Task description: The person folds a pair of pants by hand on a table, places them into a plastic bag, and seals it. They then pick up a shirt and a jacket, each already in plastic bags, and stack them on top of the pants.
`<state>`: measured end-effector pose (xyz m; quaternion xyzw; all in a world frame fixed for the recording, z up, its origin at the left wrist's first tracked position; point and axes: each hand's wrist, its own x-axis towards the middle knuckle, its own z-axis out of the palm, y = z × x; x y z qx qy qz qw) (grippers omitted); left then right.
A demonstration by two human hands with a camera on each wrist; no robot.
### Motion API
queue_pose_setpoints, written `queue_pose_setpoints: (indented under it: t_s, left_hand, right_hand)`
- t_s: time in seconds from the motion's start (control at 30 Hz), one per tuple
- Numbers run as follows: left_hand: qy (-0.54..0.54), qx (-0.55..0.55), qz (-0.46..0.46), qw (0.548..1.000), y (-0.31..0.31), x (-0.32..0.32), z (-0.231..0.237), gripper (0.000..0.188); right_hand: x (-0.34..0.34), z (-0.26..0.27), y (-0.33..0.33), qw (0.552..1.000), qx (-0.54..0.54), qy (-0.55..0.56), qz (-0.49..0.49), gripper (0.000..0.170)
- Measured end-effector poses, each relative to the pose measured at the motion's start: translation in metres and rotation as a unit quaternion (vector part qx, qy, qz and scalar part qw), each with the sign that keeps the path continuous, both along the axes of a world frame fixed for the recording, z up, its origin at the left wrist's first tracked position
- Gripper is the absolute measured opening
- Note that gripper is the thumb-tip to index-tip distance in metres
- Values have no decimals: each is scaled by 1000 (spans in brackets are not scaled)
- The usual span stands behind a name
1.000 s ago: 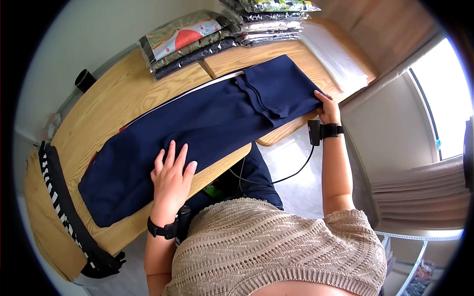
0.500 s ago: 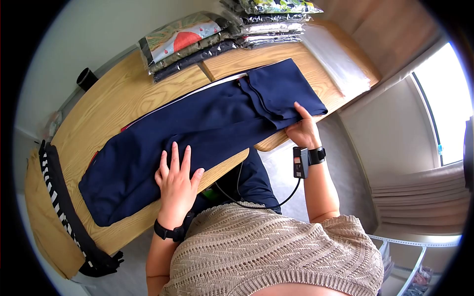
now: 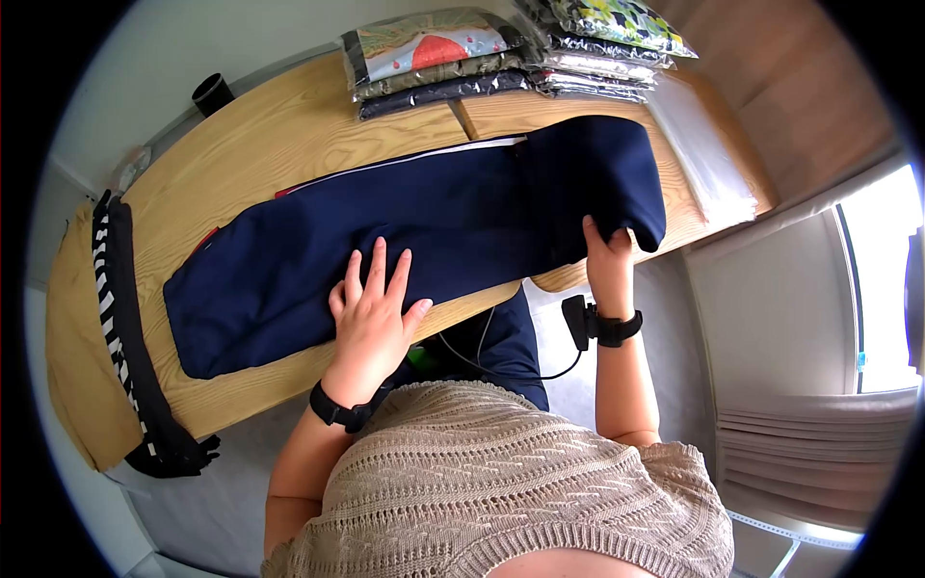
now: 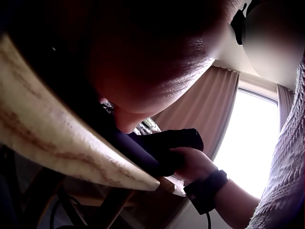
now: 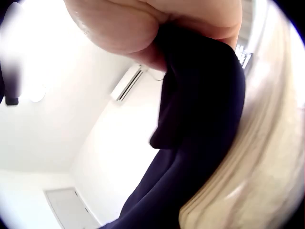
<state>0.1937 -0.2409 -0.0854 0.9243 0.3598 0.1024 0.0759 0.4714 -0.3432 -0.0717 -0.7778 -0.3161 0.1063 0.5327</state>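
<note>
Stretched along the table lies a folded navy garment (image 3: 414, 217), its far edge lined with white and small red bits. My left hand (image 3: 371, 313) rests on its near side, fingers spread over the cloth. At the right end, my right hand (image 3: 609, 265) grips the near edge, thumb on top, and the cloth there bulges up in a rounded fold. In the right wrist view, a doubled layer of navy cloth (image 5: 200, 100) hangs from the fingers beside the table edge. In the left wrist view, the right hand (image 4: 194, 164) holds a thick roll of this cloth.
Bagged folded clothes (image 3: 438, 63) are stacked at the back, with another bagged stack (image 3: 602, 58) beside them. Clear plastic bags (image 3: 703, 159) lie at the back right. Black-and-white and tan cloth (image 3: 82, 356) drapes over the left end. A black cup-like object (image 3: 212, 94) stands at the back left.
My right hand moved inward from the garment's right corner, then took hold of its near edge. The right end now curls up, covering the layered hem. My left hand stays spread on the cloth.
</note>
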Motion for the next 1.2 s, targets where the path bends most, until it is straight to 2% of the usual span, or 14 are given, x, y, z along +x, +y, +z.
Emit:
queue_pose_setpoints:
  t_s: [0.03, 0.1, 0.13, 0.27, 0.47, 0.57, 0.63, 0.67, 0.73, 0.8, 0.9, 0.97, 1.07, 1.2]
  left_hand:
    - [3, 3, 1, 1000, 0, 0, 0, 57]
    - [-3, 2, 1, 1000, -1, 1, 4, 57]
    - [-7, 4, 0, 1000, -1, 0, 3, 57]
    - [-114, -4, -8, 993, 0, -5, -8, 78]
    - [-160, -19, -12, 987, 4, -9, -5, 58]
    - [-199, -31, -4, 979, 19, -17, -28, 46]
    - [-412, -200, -9, 889, 30, -26, -40, 35]
    - [-413, -200, -6, 889, 30, -27, -39, 35]
    - [-381, -252, 51, 888, 24, -22, -20, 34]
    - [-292, -93, 38, 951, 17, -14, -19, 34]
    - [-300, -25, 48, 952, 20, -10, -17, 33]
    - [-428, -252, 106, 861, 25, -15, -1, 30]
    - [-300, -215, 171, 913, 31, -20, -6, 26]
    - [-315, -179, 154, 919, 33, -17, -10, 26]
  right_hand:
    - [-5, -9, 4, 994, 71, -44, 73, 28]
    - [-24, -1, 6, 930, -6, -315, 189, 53]
    - [-47, 27, 15, 899, -66, -353, 253, 59]
    - [-79, 5, 24, 763, -154, -530, 337, 52]
    - [-84, 7, 23, 782, -140, -504, 338, 54]
    - [-83, 17, 13, 846, -160, -453, 231, 68]
    - [-73, 6, 10, 896, -117, -390, 179, 71]
    - [-66, -3, 9, 919, -89, -347, 166, 72]
    - [-63, -8, 7, 917, -101, -347, 166, 72]
    - [-64, -15, 9, 900, -96, -399, 144, 67]
    - [-74, -15, 10, 880, -115, -445, 123, 61]
    - [-81, -18, 12, 869, -112, -463, 136, 60]
    - [-83, -17, 12, 856, -111, -484, 143, 58]
    - [-78, -17, 9, 872, -105, -454, 150, 58]
